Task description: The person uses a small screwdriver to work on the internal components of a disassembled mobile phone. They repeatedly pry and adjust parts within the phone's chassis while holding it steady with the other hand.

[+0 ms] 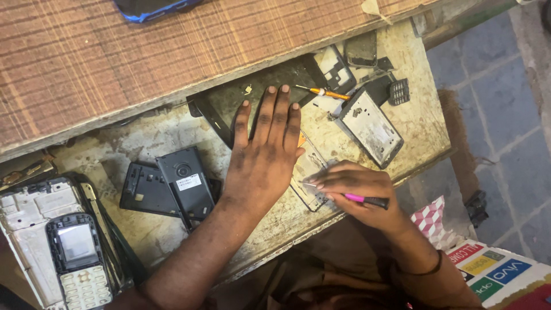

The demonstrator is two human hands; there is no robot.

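Note:
My left hand (265, 150) lies flat, fingers stretched out, pressing on a dark phone panel (252, 97) and the edge of a clear phone frame (308, 172) on a worn bench (132, 138). My right hand (359, 192) grips a small screwdriver with a pink and black handle (370, 200). Its metal tip touches the clear frame just right of my left palm.
An orange screwdriver (323, 92), a grey phone chassis (371, 127) and a small keypad (399, 92) lie at the back right. Black phone back covers (175, 183) sit left of my arm. A keypad phone (77, 258) lies lower left. A wooden shelf (143, 51) overhangs behind.

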